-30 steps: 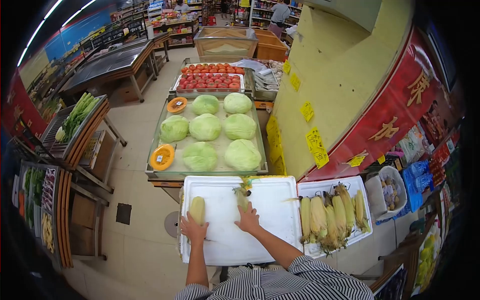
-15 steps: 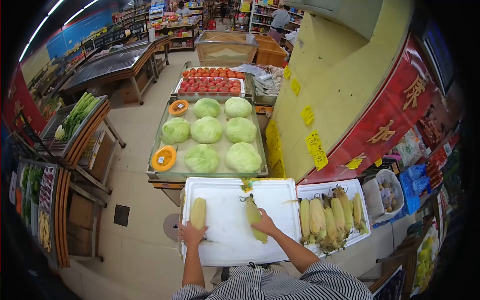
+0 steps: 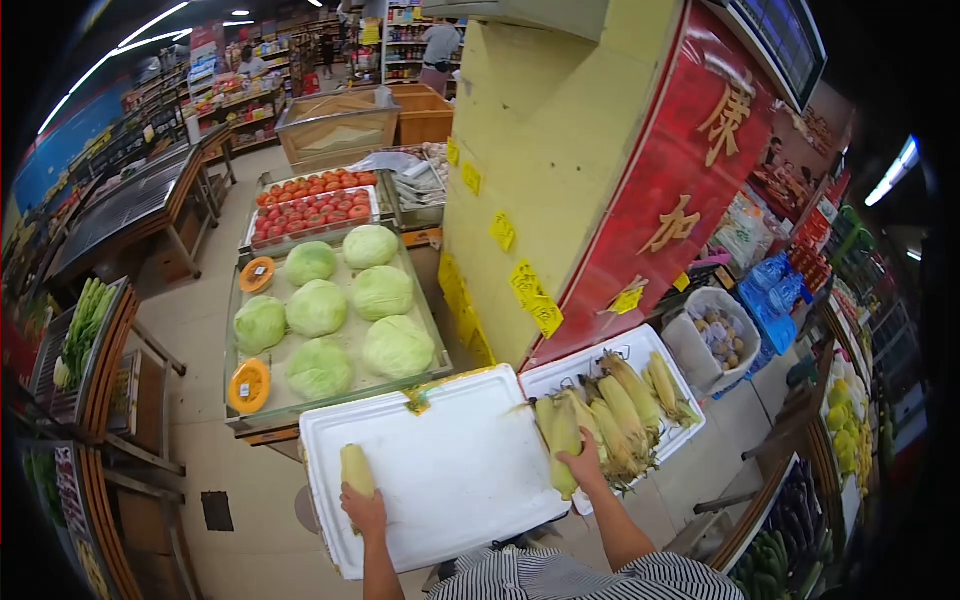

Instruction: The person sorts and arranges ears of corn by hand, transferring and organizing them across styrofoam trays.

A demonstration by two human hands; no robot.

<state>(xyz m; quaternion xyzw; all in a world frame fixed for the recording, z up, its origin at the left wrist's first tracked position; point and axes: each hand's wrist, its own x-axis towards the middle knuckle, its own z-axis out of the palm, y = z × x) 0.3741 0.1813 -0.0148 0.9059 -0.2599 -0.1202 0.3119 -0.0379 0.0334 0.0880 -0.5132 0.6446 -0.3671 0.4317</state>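
My left hand (image 3: 364, 508) is closed around the lower end of an ear of corn (image 3: 355, 468) at the left side of a white foam tray (image 3: 450, 440). At the tray's right edge, my right hand (image 3: 584, 464) grips a green-husked ear of corn (image 3: 564, 445), beside the other ears. Several husked ears of corn (image 3: 622, 405) with dry silk lie in a second white foam tray (image 3: 643, 345) on the right. Part of each held ear is hidden by my fingers.
Beyond the trays stands a glass-sided case with cabbages (image 3: 317, 307) and two orange-wrapped pieces (image 3: 249, 386). Tomatoes (image 3: 312, 213) lie behind it. A yellow pillar (image 3: 545, 150) rises close by on the right. A white basket (image 3: 712, 340) stands past the corn.
My right hand has carried its ear of corn rightward, from the middle of the left tray to the corn pile. My left hand still holds its ear. The view has turned right.
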